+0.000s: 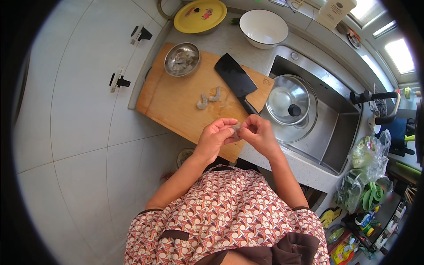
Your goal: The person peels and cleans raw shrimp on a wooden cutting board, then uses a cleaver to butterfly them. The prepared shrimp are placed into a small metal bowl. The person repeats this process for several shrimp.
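Note:
Above the near edge of a wooden cutting board [172, 89], my left hand [213, 137] and my right hand [260, 132] meet, both gripping one raw shrimp [236, 127] between their fingertips. Fingers cover part of it. Two peeled shrimp, one at the left [202, 102] and one at the right [215, 94], lie curled on the board. A black cleaver [235, 76] rests on the board's right side, its handle toward my right hand. On the board's far left corner stands a steel bowl [182, 59] with more shrimp in it.
A glass lid [287, 99] lies over a large round vessel in the steel sink [347, 132], right of the board. Behind stand a white bowl [264, 28] and a yellow floral lid [200, 16]. Bagged greens [371, 195] are at the right. A tiled wall borders the left.

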### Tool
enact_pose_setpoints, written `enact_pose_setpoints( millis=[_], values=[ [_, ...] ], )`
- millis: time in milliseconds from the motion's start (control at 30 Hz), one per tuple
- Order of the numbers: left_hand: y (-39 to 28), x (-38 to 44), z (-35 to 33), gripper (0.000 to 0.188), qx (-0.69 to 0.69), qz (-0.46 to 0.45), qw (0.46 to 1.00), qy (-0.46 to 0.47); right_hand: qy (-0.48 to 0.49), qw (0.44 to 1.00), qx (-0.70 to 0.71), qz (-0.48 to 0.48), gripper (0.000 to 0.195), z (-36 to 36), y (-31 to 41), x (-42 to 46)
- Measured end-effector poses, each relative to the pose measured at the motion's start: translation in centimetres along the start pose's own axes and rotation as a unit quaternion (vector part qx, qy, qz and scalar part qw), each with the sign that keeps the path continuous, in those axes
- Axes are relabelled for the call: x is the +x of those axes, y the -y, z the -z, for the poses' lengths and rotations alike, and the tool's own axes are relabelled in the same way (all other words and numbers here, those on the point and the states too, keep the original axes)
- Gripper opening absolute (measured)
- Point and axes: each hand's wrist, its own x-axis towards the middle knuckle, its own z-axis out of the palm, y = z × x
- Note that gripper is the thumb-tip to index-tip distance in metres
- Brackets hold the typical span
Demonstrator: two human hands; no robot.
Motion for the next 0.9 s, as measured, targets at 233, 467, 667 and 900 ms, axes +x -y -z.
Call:
enact_pose_setpoints(
  millis=[233,467,667,900],
  values=[
    [-0.6,0.4,-0.5,0.022,0.021,0.069,0.997,-0.015,0.032,0.999,0.019,-0.019,0.007,0.9,-0.3,0.1],
    [-0.3,0.9,-0.5,0.017,0.015,0.073,0.995,-0.062,-0.076,0.997,-0.003,0.016,0.010,0.1,-0.2,-0.3],
    [0.9,1.5,0.1,0.018,-0.026,-0.007,0.998,-0.063,-0.111,0.993,0.043,-0.010,0.013,-0.9,-0.8,-0.4],
    [0.5,1.2,-0.7,0.017,0.027,-0.061,0.995,-0.080,-0.078,0.980,0.158,-0.088,0.019,-1.4,0.4,-0.1]
  ],
)
